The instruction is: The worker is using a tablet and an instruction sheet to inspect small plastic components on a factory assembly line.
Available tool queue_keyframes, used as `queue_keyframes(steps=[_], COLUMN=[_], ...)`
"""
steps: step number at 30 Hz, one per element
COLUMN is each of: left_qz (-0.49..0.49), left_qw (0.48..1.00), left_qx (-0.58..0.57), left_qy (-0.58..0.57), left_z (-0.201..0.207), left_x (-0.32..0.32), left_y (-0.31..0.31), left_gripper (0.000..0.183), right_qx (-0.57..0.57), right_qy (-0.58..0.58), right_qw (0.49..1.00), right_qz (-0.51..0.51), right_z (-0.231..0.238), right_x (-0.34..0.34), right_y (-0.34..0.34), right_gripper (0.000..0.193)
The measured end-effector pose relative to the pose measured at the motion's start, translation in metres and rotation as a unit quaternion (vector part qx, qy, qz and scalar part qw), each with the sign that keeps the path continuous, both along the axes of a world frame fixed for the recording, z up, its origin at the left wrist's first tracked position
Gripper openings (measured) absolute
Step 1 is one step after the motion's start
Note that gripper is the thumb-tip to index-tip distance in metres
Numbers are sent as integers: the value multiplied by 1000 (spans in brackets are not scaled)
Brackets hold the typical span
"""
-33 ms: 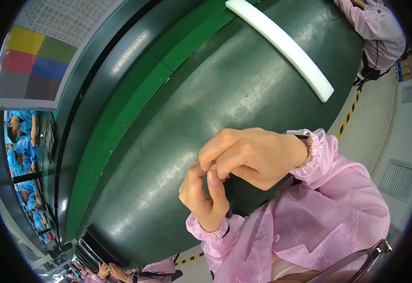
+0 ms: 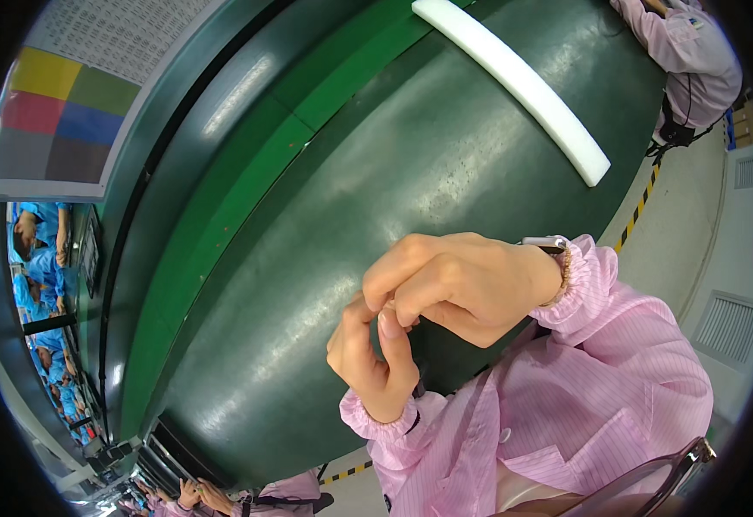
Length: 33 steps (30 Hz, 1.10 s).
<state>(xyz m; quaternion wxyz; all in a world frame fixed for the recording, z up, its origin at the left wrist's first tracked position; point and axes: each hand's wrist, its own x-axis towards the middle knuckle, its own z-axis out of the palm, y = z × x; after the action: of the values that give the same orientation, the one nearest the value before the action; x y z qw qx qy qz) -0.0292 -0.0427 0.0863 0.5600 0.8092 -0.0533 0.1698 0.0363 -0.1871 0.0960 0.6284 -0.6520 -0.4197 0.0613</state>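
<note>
My left hand (image 2: 371, 358) and my right hand (image 2: 467, 286) meet fingertip to fingertip above the dark green tabletop (image 2: 307, 258), close to its near edge. On both hands the thumb and forefinger are bent inward and closed in a pinch. Whatever lies between the fingertips, if anything, is too small or too covered to make out. The right hand comes in from the right, with a watch (image 2: 545, 244) and a beaded bracelet on its wrist. Pink striped sleeves (image 2: 592, 284) with gathered cuffs cover both forearms.
A long white foam strip (image 2: 514, 86) lies across the table beyond my right hand. Along the far side runs a bright green raised edge (image 2: 247, 194), with a board of coloured squares (image 2: 74, 99) behind it. Co-workers sit at the upper right (image 2: 695, 52) and lower left (image 2: 212, 498).
</note>
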Motion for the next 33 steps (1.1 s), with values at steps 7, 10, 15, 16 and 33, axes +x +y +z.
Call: queue_keyframes(steps=[7, 10, 15, 16, 33], left_qz=[14, 34, 46, 46, 52], left_qw=[1000, 999, 999, 999, 997], left_qx=[-9, 4, 8, 8, -24], left_qy=[23, 19, 13, 14, 49], left_z=[2, 2, 2, 3, 3], left_x=[1, 2, 3, 3, 4], left_y=[-6, -9, -13, -13, -17], left_gripper=[10, 11, 13, 13, 18], right_qx=[9, 49, 77, 76, 104], right_qy=[2, -35, -65, -63, -5], right_qw=[1000, 998, 994, 994, 994], right_qz=[-3, -25, -42, -42, -12], right_z=[-3, -7, -11, -11, -15], right_x=[2, 3, 4, 4, 8], right_y=[2, 6, 7, 7, 7], right_gripper=[12, 13, 18, 18, 21])
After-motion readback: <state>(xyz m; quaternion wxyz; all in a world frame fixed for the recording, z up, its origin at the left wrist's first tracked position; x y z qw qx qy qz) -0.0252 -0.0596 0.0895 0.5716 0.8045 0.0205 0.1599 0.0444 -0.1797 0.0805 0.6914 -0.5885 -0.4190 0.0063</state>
